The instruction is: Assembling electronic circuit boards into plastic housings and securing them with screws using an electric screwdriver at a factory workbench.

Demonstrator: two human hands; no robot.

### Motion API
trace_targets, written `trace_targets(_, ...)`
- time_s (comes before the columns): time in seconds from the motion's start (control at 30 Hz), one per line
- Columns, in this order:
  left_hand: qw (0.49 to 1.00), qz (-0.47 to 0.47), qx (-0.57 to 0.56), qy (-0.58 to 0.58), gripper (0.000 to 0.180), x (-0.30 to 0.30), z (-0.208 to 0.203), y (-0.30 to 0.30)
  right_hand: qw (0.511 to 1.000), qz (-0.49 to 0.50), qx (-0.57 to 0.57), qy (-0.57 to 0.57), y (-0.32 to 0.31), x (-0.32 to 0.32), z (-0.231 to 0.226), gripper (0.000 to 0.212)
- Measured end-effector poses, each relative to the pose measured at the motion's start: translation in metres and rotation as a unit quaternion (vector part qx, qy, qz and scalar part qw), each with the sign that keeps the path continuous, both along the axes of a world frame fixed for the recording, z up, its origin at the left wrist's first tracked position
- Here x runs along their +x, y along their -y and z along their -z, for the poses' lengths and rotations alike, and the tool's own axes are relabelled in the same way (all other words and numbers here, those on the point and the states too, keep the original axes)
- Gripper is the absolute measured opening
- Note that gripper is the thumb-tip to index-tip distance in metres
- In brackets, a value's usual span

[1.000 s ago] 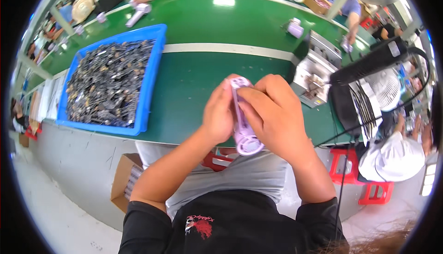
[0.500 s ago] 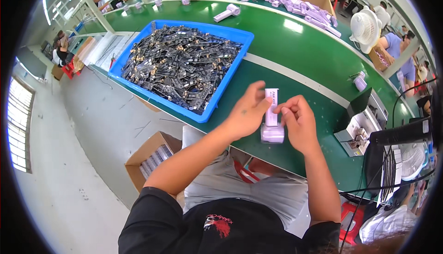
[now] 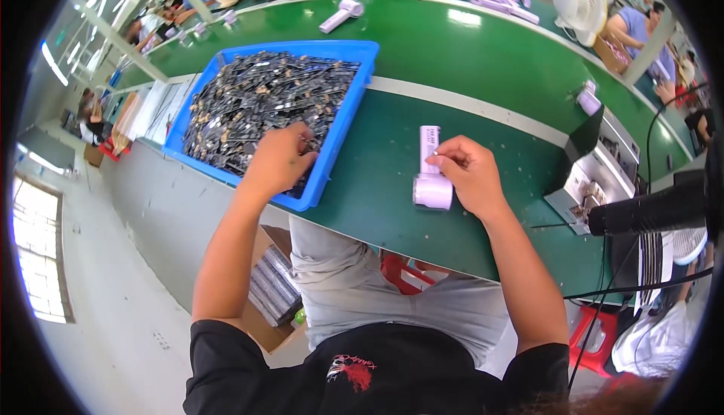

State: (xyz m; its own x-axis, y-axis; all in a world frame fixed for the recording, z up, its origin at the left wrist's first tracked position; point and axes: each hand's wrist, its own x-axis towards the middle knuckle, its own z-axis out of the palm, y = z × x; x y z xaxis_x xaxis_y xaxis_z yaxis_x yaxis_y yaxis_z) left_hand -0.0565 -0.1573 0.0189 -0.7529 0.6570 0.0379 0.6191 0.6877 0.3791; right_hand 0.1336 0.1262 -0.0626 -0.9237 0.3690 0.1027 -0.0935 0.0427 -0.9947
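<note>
The lilac handheld device (image 3: 431, 190) lies on the green tabletop (image 3: 520, 181) right of the frame's centre, its long axis nearly upright in the picture, handle up and rounded head down. The right hand (image 3: 469, 173) is nearer, just to its right, thumb and forefinger drawn close together at the handle. The left hand (image 3: 283, 160) is well apart at centre-left, curled over dark parts (image 3: 264, 98) inside the blue tray (image 3: 336, 143); whether either hand grips anything cannot be told. The tray's right wall stands between left hand and device; green surface stretches rightward to a metal box (image 3: 596, 170).
</note>
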Motion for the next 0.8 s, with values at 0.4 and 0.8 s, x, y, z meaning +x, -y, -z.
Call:
trace_targets(0.4,0.858,0.071,0.28,0.424,0.034,0.089,0.003,-0.091,0.999,0.019,0.004,-0.045,0.007,0.009,0.0,0.007)
trace_targets(0.8,0.889,0.061,0.302,0.338,0.026,0.107,0.027,-0.114,0.996,0.01,0.034,-0.084,0.007,0.013,-0.007,0.003)
